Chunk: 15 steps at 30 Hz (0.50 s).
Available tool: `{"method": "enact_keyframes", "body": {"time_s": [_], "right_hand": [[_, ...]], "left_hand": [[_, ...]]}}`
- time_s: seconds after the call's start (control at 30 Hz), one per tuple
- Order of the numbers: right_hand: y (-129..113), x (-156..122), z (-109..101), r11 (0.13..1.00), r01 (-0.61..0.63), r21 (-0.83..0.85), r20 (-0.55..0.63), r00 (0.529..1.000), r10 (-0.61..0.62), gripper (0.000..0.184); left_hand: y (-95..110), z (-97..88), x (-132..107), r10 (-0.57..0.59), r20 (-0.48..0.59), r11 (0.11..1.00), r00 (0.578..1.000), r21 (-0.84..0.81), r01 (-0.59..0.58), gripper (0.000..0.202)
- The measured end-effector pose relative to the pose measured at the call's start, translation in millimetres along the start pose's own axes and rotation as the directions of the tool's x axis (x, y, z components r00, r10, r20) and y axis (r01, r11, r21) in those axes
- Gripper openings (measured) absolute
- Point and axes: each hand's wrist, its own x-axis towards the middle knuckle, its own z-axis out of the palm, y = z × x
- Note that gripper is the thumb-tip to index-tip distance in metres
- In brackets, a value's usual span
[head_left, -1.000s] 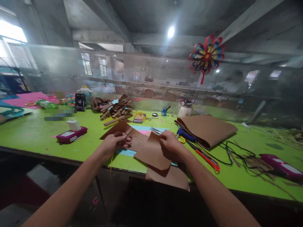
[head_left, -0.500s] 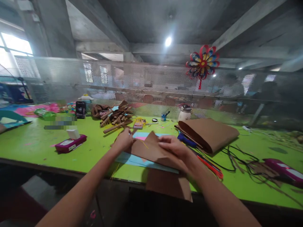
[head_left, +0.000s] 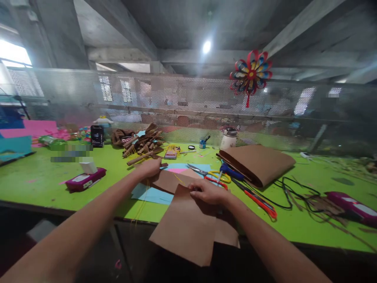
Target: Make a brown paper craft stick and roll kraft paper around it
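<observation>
My right hand (head_left: 206, 192) pinches the far edge of a brown paper sheet (head_left: 185, 228) that hangs over the near edge of the green table (head_left: 44, 173). My left hand (head_left: 150, 168) reaches further out and rests on another brown paper piece (head_left: 169, 181) lying over light blue and pink sheets (head_left: 150, 194). Its fingers curl on the paper's far corner. Thin yellow strands (head_left: 138, 208) dangle below my left wrist.
Scissors with yellow and red handles (head_left: 213, 177) lie just beyond my right hand. A folded brown paper stack (head_left: 259, 161), an orange-handled tool (head_left: 259, 200), black cords (head_left: 294, 192), a pile of brown paper rolls (head_left: 144, 143) and magenta boxes (head_left: 85, 179) are on the table. A perforated metal screen (head_left: 182, 102) backs it.
My right hand has pulled a brown sheet toward me so it hangs over the table edge. My left hand stayed forward on the other brown piece. The scissors are now uncovered.
</observation>
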Motion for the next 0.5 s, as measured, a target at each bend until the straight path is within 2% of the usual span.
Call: {"method": "enact_keyframes", "body": {"time_s": [0.13, 0.3, 0.4, 0.5], "right_hand": [[-4, -2, -3, 0.998, -0.059, -0.003, -0.026, 0.998, 0.058, 0.010], [-3, -5, -22, 0.986, -0.150, -0.071, -0.003, 0.989, 0.150, 0.011], [0, -1, -34, 0.986, -0.143, -0.082, 0.055, 0.988, 0.147, 0.010], [2, 7, -36, 0.985, -0.146, -0.091, 0.067, 0.986, 0.153, 0.009]], "left_hand": [[-16, 2.9, -25, -0.001, 0.016, 0.984, 1.000, 0.179, -0.001, 0.015], [-17, 5.8, -49, 0.012, 0.001, 0.959, 1.000, 0.284, -0.012, 0.022], [-16, 10.5, -55, 0.006, -0.023, 0.954, 1.000, 0.300, 0.001, 0.023], [-16, 9.5, -52, 0.008, -0.044, 0.957, 0.999, 0.290, 0.005, 0.024]]}}
